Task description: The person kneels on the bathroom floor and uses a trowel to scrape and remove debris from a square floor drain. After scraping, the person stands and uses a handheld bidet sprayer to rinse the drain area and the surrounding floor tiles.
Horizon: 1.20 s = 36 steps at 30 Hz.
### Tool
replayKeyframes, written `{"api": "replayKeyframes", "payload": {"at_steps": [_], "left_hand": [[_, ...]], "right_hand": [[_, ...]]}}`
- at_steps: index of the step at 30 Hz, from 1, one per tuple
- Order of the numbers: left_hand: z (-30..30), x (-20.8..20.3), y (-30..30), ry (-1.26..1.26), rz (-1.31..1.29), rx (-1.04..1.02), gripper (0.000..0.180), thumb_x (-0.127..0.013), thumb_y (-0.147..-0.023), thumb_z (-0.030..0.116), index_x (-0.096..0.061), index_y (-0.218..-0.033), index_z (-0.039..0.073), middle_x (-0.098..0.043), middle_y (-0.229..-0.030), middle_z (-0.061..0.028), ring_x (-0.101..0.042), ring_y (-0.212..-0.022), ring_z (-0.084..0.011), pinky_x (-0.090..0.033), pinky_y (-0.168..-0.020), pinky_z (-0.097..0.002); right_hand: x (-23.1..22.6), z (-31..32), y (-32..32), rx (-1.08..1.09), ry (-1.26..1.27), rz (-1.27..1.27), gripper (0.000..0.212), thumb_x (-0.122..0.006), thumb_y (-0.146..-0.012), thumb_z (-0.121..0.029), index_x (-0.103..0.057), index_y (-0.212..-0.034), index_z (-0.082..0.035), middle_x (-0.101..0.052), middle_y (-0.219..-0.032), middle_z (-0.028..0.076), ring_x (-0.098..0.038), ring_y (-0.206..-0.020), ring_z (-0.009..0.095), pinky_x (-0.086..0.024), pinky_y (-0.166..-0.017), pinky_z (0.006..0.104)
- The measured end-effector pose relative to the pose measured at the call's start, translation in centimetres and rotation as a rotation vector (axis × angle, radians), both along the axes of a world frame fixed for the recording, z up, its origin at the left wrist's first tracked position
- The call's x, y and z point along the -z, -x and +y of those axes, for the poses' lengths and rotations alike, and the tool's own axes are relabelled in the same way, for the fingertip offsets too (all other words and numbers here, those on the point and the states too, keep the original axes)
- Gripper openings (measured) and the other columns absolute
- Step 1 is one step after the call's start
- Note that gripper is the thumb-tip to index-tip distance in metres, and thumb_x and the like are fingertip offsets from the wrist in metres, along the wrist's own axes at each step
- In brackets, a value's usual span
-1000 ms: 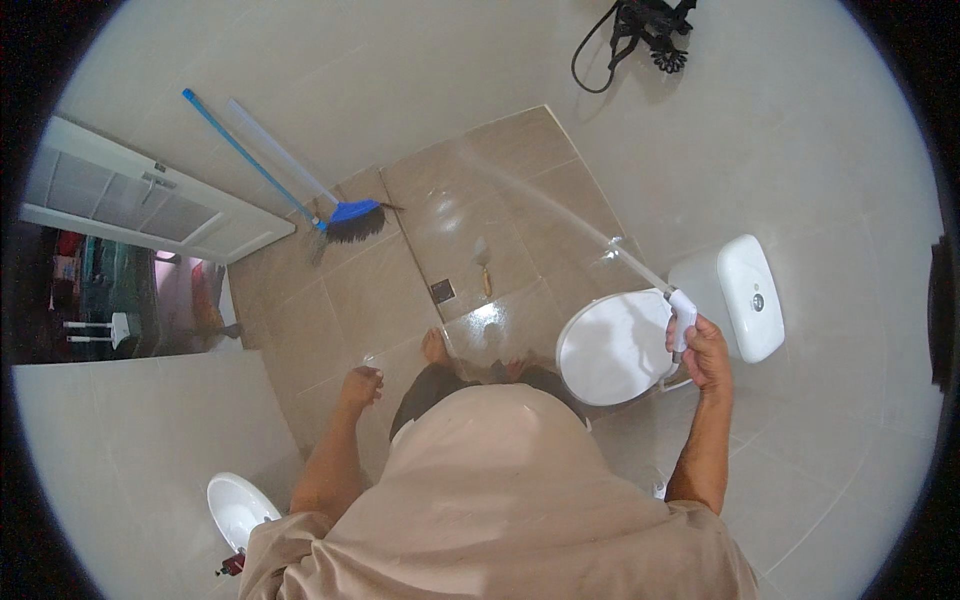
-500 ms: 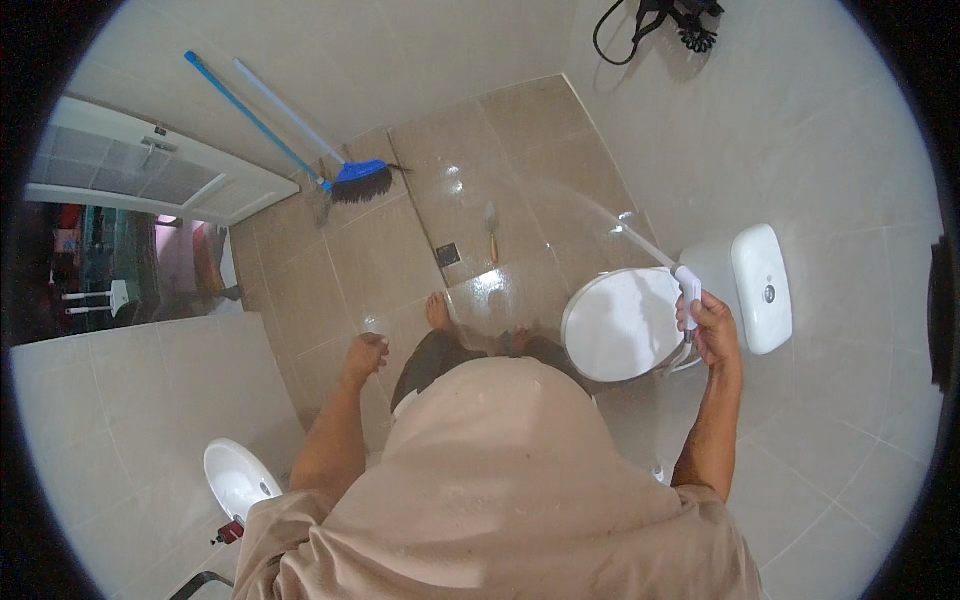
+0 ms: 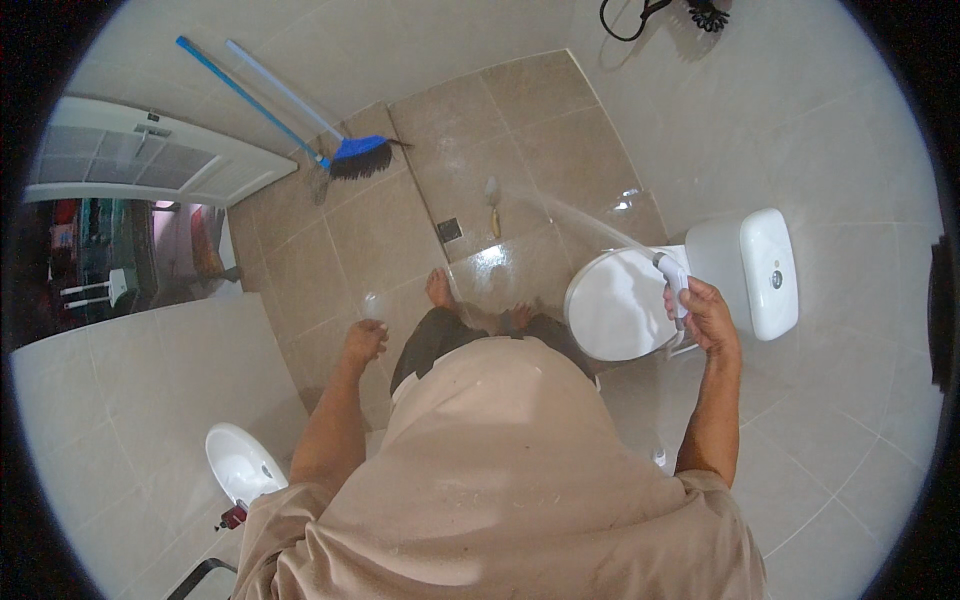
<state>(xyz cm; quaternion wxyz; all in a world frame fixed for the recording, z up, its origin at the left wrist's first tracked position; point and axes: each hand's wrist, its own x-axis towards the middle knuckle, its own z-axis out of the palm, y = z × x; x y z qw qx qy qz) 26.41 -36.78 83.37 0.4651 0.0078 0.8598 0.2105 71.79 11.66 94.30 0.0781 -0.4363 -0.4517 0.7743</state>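
My right hand [image 3: 708,314] is wrapped round a white bidet sprayer [image 3: 673,280] held above the right side of the toilet. A stream of water [image 3: 600,227] shoots from its nozzle toward the floor on the far left. Beneath the sprayer lies the closed white toilet lid [image 3: 620,310]. On the wet tiles, near where the spray lands, a small brush with a yellowish handle [image 3: 495,222] lies flat. My left hand [image 3: 367,341] hangs over the floor at my left side with its fingers curled in, and nothing shows in it.
A blue-headed broom [image 3: 360,158] and a blue pole [image 3: 250,100] lean by the far wall. A square floor drain [image 3: 449,230] lies near my bare foot [image 3: 439,288]. The white door [image 3: 240,185] stands open at left; a washbasin [image 3: 238,462] is low left. The toilet tank [image 3: 769,275] stands right.
My right hand has turned the sprayer and brought it slightly left, and its water now lands closer to the small brush. My left hand has come down a little toward the floor's near side.
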Motion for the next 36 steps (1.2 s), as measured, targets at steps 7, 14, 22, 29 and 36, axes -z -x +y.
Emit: {"api": "replayKeyframes", "payload": {"at_steps": [7,14,22,29,36], "left_hand": [[1.3,2.6,-2.4,-0.021,-0.018,-0.019,0.04,-0.064,-0.099,0.026,-0.065,-0.13,0.0,-0.075,-0.105,-0.013,-0.071,-0.077,-0.0207,-0.055,-0.063,-0.0343],[2.3,3.8,-4.2,0.055,-0.012,-0.021,0.04,-0.063,-0.101,0.025,-0.064,-0.132,-0.001,-0.075,-0.11,-0.0143,-0.072,-0.083,-0.0236,-0.056,-0.067,-0.0365],[5.0,4.1,-6.9,0.049,-0.007,-0.012,0.04,-0.06,-0.102,0.023,-0.063,-0.133,-0.002,-0.075,-0.112,-0.0158,-0.072,-0.086,-0.0249,-0.056,-0.071,-0.038],[5.4,4.1,-7.7,0.071,-0.008,-0.014,0.04,-0.06,-0.103,0.024,-0.063,-0.134,-0.001,-0.074,-0.112,-0.0157,-0.072,-0.09,-0.0255,-0.056,-0.076,-0.0388],[4.4,4.9,-8.1,0.086,-0.036,-0.018,0.041,-0.06,-0.103,0.026,-0.062,-0.135,0.0,-0.074,-0.116,-0.0143,-0.072,-0.095,-0.0259,-0.056,-0.079,-0.0402]], "right_hand": [[3.4,1.7,-1.5,-0.102,0.002,-0.17,0.035,-0.064,-0.097,-0.013,-0.065,-0.127,0.004,-0.068,-0.099,0.006,-0.062,-0.084,0.015,-0.05,-0.074,0.0324],[6.2,2.5,-2.6,-0.236,0.02,-0.246,0.032,-0.067,-0.096,-0.017,-0.07,-0.124,-0.004,-0.069,-0.095,0.003,-0.061,-0.083,0.014,-0.048,-0.074,0.0325],[9.2,2.5,-3.2,-0.271,0.049,-0.17,0.026,-0.065,-0.094,-0.011,-0.071,-0.116,0.0,-0.07,-0.092,0.006,-0.062,-0.081,0.015,-0.05,-0.074,0.0345],[9.9,2.1,-2.9,-0.237,-0.037,-0.199,0.03,-0.068,-0.093,-0.015,-0.072,-0.12,-0.001,-0.071,-0.091,0.004,-0.062,-0.08,0.014,-0.049,-0.073,0.0324],[9.8,1.8,-2.4,-0.163,-0.07,-0.168,0.033,-0.069,-0.093,-0.013,-0.071,-0.123,-0.001,-0.071,-0.094,0.004,-0.063,-0.082,0.014,-0.05,-0.073,0.032]]}}
